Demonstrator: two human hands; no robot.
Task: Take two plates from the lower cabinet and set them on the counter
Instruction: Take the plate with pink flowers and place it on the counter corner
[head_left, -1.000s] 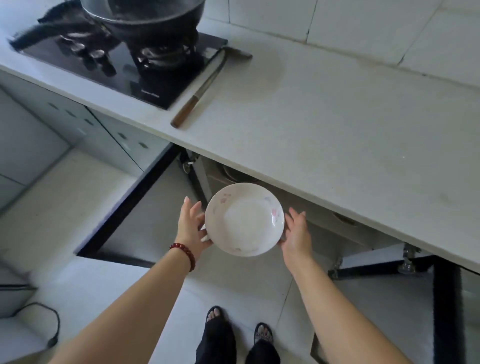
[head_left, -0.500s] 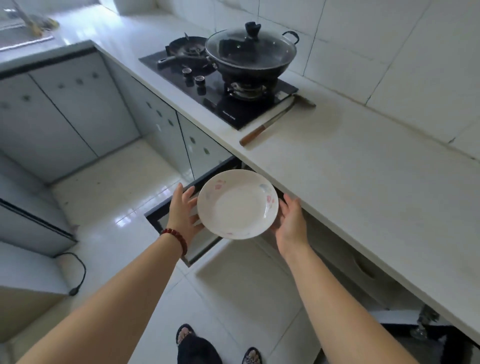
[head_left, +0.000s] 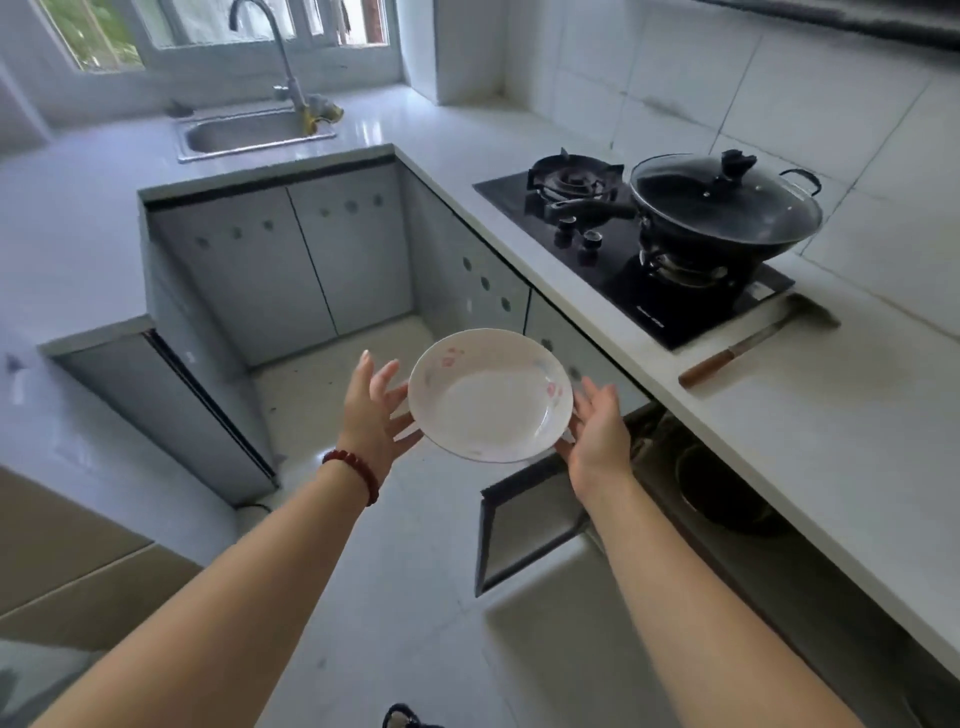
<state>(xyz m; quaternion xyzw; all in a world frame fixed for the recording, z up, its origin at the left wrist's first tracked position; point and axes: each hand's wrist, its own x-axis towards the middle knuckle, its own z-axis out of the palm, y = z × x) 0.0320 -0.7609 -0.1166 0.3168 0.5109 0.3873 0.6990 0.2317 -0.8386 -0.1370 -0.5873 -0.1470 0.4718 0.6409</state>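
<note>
A white plate (head_left: 491, 397) with small pink and blue flower marks is held in the air between both hands, slightly tilted, in front of the counter (head_left: 810, 431). My left hand (head_left: 371, 410) supports its left rim with fingers spread; a red bead bracelet is on that wrist. My right hand (head_left: 597, 431) cups the right rim from below. Whether one plate or a stack of two is held cannot be told. Below the counter the lower cabinet (head_left: 701, 483) stands with its door (head_left: 524, 525) swung out, a dark round item inside.
A black hob (head_left: 628, 260) with a lidded black wok (head_left: 727, 205) sits on the counter. A wooden-handled cleaver (head_left: 748, 345) lies beside it. A steel sink (head_left: 249, 132) with a tap is at the far left corner. Closed cabinet doors line the floor space.
The plate and both hands have risen from the cabinet opening to about counter height. The view has tilted up, now showing the sink and window.
</note>
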